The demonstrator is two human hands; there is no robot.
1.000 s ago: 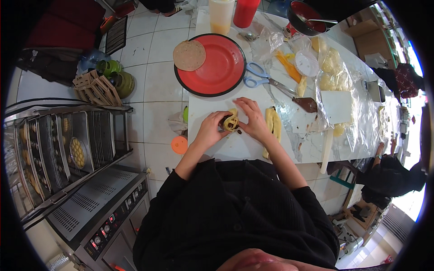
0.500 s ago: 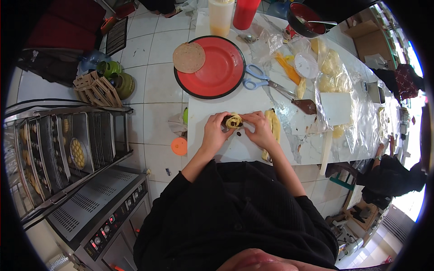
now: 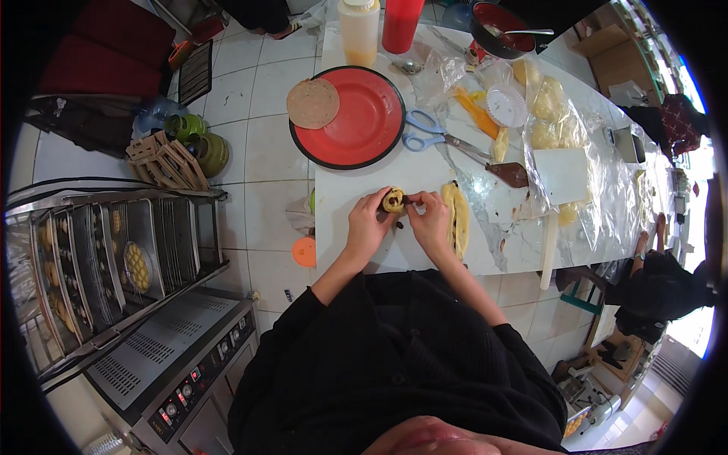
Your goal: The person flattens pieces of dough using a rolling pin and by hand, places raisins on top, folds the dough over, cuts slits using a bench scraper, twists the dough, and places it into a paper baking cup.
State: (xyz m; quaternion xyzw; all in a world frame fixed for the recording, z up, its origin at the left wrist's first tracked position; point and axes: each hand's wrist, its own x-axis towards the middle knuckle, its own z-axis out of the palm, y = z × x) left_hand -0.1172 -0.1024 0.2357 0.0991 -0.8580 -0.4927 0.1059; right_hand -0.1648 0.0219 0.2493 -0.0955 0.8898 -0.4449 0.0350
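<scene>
A small coiled dough roll (image 3: 393, 202), yellow with dark filling showing in its spiral, sits upright in my left hand (image 3: 367, 229), whose fingers and thumb curl round its left side. At the roll's right edge my right hand (image 3: 430, 225) is closed in a pinch. Something small and dark shows at those fingertips; its kind is too small to tell. Just below the roll, a loose dark bit (image 3: 400, 225) lies on the white work surface. Right of my right hand is a long strip of filled dough (image 3: 456, 216) with dark filling along its edge.
Beyond my hands stand a red plate (image 3: 371, 114) with a round brown disc (image 3: 313, 104), and blue-handled scissors (image 3: 426, 133). Farther right are a dark piping bag (image 3: 508, 174), a white scraper (image 3: 561, 174) and plastic-covered dough (image 3: 552, 102). A tray rack (image 3: 129, 258) stands left.
My right hand has drawn its fingers into a pinch at the roll's side, while my left hand keeps the roll. The whole view has shifted slightly.
</scene>
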